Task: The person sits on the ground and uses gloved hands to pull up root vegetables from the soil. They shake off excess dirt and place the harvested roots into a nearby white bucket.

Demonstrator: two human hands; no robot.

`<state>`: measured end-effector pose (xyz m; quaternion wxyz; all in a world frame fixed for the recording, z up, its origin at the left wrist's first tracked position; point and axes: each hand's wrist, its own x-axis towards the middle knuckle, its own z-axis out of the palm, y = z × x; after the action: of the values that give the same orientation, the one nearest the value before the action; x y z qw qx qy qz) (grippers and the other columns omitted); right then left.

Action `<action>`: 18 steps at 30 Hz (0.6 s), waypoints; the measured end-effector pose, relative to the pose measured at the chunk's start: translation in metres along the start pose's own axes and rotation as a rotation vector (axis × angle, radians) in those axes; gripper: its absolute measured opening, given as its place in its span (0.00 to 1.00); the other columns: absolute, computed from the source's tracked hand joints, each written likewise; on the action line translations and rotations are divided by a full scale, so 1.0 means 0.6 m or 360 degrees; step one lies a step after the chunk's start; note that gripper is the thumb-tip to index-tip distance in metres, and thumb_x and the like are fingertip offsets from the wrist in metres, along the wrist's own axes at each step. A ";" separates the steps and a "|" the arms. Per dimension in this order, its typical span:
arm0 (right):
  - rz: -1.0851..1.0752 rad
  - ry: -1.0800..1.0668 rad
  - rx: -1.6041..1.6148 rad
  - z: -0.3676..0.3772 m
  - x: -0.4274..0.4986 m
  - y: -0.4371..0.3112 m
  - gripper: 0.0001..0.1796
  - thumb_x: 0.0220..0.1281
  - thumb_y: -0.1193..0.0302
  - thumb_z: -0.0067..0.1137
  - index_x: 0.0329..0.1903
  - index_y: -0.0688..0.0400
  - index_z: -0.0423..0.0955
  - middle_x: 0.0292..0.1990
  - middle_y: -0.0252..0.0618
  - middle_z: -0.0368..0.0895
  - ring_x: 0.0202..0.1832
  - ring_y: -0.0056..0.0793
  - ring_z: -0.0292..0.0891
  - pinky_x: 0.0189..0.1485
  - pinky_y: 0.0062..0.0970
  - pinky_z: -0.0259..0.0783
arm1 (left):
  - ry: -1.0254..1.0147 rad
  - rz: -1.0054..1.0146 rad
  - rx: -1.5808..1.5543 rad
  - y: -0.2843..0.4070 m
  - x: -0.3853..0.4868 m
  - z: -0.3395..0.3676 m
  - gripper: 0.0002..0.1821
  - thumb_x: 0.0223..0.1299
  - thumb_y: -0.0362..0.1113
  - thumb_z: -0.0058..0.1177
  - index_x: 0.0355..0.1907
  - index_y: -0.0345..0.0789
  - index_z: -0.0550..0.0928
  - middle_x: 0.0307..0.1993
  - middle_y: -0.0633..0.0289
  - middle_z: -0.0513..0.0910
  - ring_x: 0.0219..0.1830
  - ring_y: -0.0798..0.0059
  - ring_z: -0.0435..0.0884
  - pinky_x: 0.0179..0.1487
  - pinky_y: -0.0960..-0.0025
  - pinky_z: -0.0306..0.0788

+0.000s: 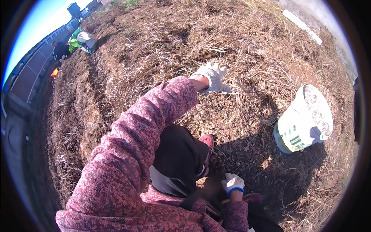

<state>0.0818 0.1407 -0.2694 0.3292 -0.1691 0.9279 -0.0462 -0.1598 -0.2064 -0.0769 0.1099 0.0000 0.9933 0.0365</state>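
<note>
My left hand [213, 76], in a white knitted glove, reaches out over dry, straw-like stalks [203, 47]. Its fingers are spread, with the thumb apart, and nothing shows in its grasp. Low in the picture, my right hand [234, 183] wears a similar glove with a blue cuff. Its fingers curl close to the shaded ground beside my shoes; whether they hold something is hidden. A thin stem [222, 158] runs near it. To the right stands a white plastic bucket [292, 127] with green printing, its inside showing pale, speckled matter [317, 107].
A white pipe-like length [303, 26] lies at the upper right. Far off at upper left, a person [60, 50] crouches by several stuffed sacks [87, 40], near an orange container [54, 72]. A wall [29, 76] borders the field on the left.
</note>
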 end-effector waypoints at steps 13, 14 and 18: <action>-0.0014 -0.0021 0.0080 0.045 0.010 0.044 0.16 0.58 0.57 0.60 0.41 0.54 0.81 0.41 0.48 0.87 0.46 0.52 0.85 0.49 0.51 0.80 | -0.0282 -0.0942 0.0269 -0.284 -0.355 0.384 0.67 0.55 0.68 0.64 0.85 0.48 0.37 0.85 0.48 0.40 0.85 0.40 0.35 0.84 0.40 0.29; -0.0022 -0.0040 0.0086 0.043 0.013 0.042 0.16 0.58 0.57 0.60 0.41 0.55 0.80 0.41 0.48 0.86 0.45 0.52 0.85 0.49 0.51 0.80 | -0.0243 -0.1017 0.0295 -0.278 -0.359 0.395 0.64 0.58 0.66 0.62 0.85 0.47 0.38 0.84 0.47 0.39 0.85 0.40 0.34 0.84 0.41 0.28; -0.0074 0.0032 0.0145 0.032 0.018 0.028 0.15 0.58 0.58 0.60 0.40 0.55 0.79 0.39 0.50 0.86 0.43 0.53 0.85 0.48 0.51 0.80 | 0.0431 -0.0588 0.0324 -0.248 -0.316 0.383 0.51 0.62 0.54 0.62 0.83 0.45 0.53 0.83 0.46 0.48 0.83 0.39 0.43 0.83 0.38 0.40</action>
<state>0.0811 0.1534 -0.2940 0.3259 -0.1751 0.9239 -0.0978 0.0766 -0.3397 -0.2697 -0.0200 -0.1754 0.9806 -0.0848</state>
